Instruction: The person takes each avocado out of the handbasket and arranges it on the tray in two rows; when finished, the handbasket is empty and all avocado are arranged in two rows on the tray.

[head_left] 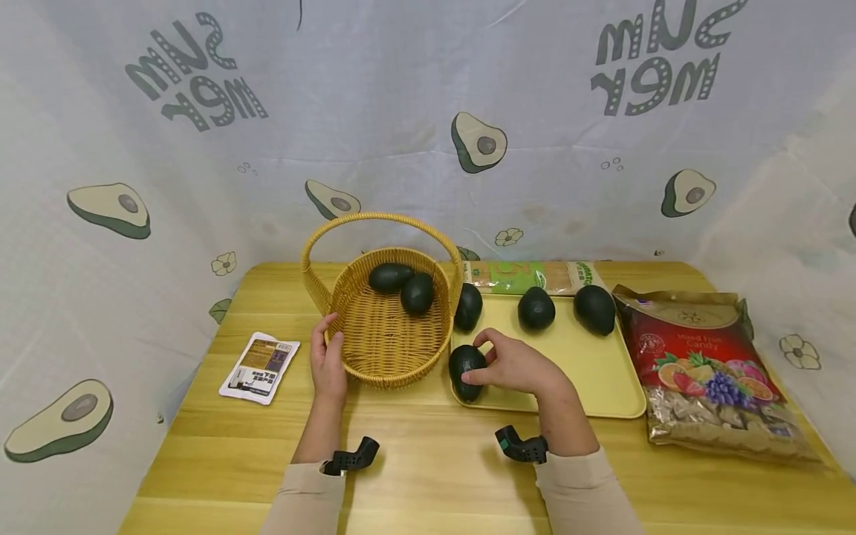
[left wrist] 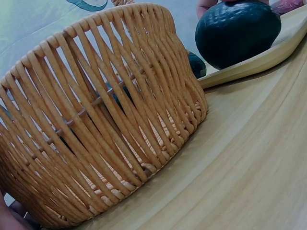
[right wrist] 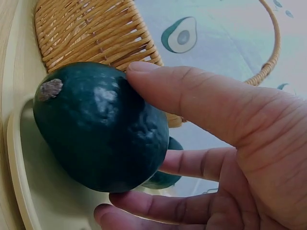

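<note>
My right hand (head_left: 518, 364) pinches a dark green avocado (head_left: 466, 371) between thumb and fingers at the tray's near left corner; the right wrist view shows its brown stem end. Whether the fruit is clear of the yellow tray (head_left: 568, 386) is hard to tell. Beside it, a woven basket (head_left: 388, 379) with a tall arched handle stands on the table, two avocados (head_left: 417, 294) inside. Against the basket's left side rests my left hand (head_left: 329, 368), its fingers at the wall. Three other avocados (head_left: 536, 308) lie along the tray's far side.
On the right lies a bag of mixed fruit candy (head_left: 715, 371), close to the tray. Behind the tray is a long noodle packet (head_left: 528, 276). A small white pouch (head_left: 261, 368) sits left of the basket. An avocado-print curtain (head_left: 401, 96) encloses the table (head_left: 428, 475).
</note>
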The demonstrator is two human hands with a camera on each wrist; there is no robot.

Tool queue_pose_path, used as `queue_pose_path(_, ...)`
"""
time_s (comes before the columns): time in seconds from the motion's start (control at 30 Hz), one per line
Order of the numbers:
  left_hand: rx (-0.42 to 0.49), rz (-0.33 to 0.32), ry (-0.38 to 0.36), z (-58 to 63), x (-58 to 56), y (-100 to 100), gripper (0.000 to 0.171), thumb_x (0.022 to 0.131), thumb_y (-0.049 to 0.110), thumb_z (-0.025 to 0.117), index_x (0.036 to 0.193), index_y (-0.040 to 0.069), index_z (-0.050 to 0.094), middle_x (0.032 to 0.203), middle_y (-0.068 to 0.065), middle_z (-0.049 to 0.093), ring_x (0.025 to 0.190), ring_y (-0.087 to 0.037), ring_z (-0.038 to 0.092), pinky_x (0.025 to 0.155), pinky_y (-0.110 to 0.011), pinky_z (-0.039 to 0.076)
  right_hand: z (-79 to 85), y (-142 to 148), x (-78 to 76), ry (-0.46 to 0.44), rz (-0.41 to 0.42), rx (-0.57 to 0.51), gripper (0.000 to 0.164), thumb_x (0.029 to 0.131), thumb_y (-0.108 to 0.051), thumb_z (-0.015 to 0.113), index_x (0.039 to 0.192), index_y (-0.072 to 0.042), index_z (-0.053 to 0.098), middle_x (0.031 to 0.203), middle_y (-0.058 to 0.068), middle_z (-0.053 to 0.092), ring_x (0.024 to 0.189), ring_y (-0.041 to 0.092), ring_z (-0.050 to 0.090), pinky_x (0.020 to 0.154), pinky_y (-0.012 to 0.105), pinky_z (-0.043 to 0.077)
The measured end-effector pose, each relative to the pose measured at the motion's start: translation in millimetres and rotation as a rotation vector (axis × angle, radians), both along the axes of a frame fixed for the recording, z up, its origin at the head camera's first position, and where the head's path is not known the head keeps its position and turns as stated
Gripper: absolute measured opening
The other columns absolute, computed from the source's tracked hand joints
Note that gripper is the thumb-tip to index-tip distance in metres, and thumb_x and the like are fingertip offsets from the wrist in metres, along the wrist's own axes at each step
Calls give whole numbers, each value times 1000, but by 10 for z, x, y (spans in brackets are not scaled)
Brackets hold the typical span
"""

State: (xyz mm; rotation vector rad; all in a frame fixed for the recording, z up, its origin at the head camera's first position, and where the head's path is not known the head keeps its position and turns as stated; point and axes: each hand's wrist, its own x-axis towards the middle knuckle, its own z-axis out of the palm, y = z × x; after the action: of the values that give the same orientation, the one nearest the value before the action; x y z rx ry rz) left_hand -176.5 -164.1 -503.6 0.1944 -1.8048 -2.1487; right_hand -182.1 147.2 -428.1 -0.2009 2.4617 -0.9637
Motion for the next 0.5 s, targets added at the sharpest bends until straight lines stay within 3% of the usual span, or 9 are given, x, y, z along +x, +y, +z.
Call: queue_pose_path(0.5,14,10,21,2,4,11,36,106,8,39,140,2,47,163,-10,31,157,-23,15,125,-48,14,40,100,-15,0,-11,-7,81,84,-56,77,145,-12,47,126,16,65,104,27,65,88,46,52)
